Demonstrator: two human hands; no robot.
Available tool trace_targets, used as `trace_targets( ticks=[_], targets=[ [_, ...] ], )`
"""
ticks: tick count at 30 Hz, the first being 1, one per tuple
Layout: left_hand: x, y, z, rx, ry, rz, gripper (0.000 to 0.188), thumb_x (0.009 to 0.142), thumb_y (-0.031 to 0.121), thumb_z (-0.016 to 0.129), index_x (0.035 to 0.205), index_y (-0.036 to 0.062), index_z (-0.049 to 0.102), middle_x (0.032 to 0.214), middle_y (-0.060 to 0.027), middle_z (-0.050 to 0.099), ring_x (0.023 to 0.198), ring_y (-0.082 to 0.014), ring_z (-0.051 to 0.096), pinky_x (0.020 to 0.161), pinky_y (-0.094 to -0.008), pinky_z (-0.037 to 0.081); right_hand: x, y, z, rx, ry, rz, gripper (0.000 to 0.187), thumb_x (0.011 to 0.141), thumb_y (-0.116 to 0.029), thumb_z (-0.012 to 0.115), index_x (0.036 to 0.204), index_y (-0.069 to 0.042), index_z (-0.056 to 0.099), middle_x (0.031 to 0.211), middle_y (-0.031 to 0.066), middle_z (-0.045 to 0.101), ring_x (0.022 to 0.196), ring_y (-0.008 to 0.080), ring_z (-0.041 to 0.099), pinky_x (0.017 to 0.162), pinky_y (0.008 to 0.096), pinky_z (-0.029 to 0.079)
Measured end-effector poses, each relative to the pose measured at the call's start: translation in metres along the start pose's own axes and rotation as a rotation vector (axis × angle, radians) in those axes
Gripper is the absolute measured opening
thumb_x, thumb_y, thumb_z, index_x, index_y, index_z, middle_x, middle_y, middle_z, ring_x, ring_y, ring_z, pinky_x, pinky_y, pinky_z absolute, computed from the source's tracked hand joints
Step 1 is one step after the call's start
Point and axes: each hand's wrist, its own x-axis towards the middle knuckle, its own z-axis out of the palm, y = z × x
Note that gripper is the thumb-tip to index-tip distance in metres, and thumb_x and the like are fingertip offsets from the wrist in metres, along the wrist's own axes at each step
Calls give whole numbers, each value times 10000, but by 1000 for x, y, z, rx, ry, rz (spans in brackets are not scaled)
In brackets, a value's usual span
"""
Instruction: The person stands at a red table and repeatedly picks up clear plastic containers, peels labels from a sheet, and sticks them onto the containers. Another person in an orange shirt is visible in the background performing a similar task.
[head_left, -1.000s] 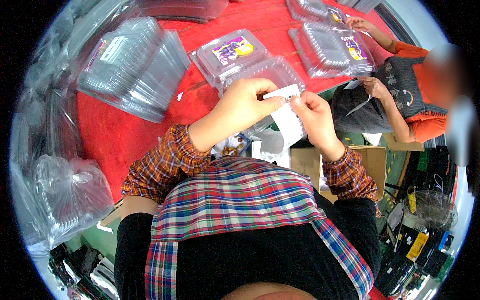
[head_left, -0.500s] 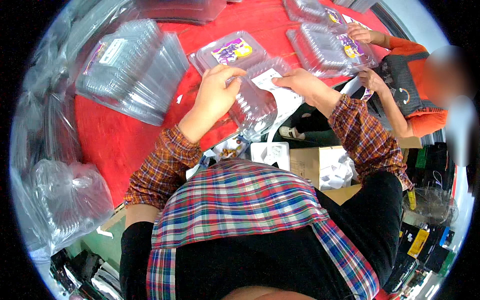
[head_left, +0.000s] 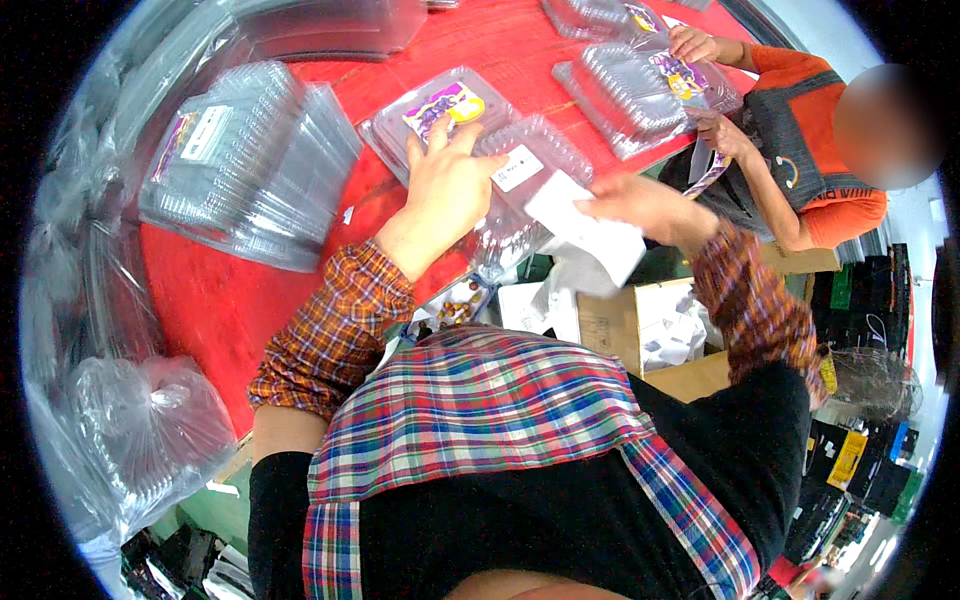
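An open clear plastic clamshell box (head_left: 480, 120) lies in front of me on the red table. Its far half carries a purple and yellow grape sticker (head_left: 437, 108); on the near half sits a small white label (head_left: 517, 168). My left hand (head_left: 445, 190) rests over the box with its fingers spread, the fingertips by the grape sticker and the thumb near the white label. Between the fingers of my right hand (head_left: 650, 208) is a strip of white label paper (head_left: 585, 235), hanging just right of the box. The right hand is somewhat blurred by motion.
A tall stack of clear clamshells (head_left: 250, 165) stands at the left. Across the table corner, a co-worker's hands (head_left: 695, 45) work at another stack (head_left: 615, 95). A tied plastic bag (head_left: 150, 410) sits lower left. Below the table edge are a cardboard box (head_left: 612, 325) and white tray (head_left: 530, 308).
The white label now lies on the clamshell, apart from the strip. My right hand has drawn the strip right and down; my left hand has let its fingers spread across the box.
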Motion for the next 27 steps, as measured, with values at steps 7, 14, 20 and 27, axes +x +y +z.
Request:
trace_targets(
  ticks=[7,14,20,27],
  targets=[
    [17,46,-8,-17,-261,21,791,664,573,683,1308,161,478,1364,-276,341,1271,-508,244,973,-692,171,-21,108,29,337,96,-34,251,886,-218,613,1004,3,628,876,0,654,751,63,588,701,226,474],
    [22,55,-7,147,-449,-113,1079,565,613,730,1431,178,256,1377,-371,214,1261,-580,190,954,-705,192,-16,110,57,461,78,-107,245,887,-207,614,992,14,623,861,2,649,751,67,588,695,231,472],
    [25,36,-6,69,-393,-100,864,588,535,725,1344,235,434,1300,-352,361,1118,-524,439,937,-525,387,-5,123,62,522,77,-124,229,889,-193,608,992,11,625,877,11,652,757,68,586,706,232,473],
    [27,17,1,-75,-238,-24,771,575,569,716,1236,202,569,1248,-368,421,1106,-515,464,937,-484,399,5,105,66,632,48,-231,244,900,-192,590,1026,15,612,912,29,656,782,77,601,719,237,485]
  ],
)
